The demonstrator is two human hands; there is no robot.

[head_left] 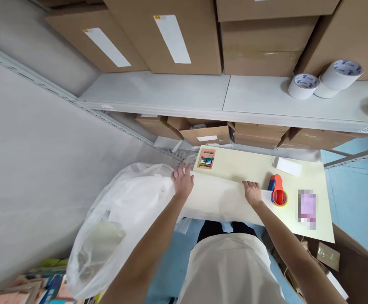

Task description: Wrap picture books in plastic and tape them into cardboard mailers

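A thin white packing sheet (217, 196) lies along the front of the cream tabletop (250, 164). My left hand (183, 181) rests on its left part, fingers spread. At the sheet's right part, my right hand (253, 193) has its fingers curled over the far edge. Beside my left forearm bulges a translucent plastic bag (136, 192) with white material inside. A small pink book (206, 158) with a tree picture lies flat beyond my left hand. To the right of my right hand stands a red-orange tape dispenser (278, 190).
A small white box (287, 166) and a blurred purple item (307, 207) are on the table's right. Behind runs a grey shelf (171, 90) with cardboard boxes (187, 38) and tape rolls (303, 85). An open carton (358, 261) stands lower right; books (41, 285) pile lower left.
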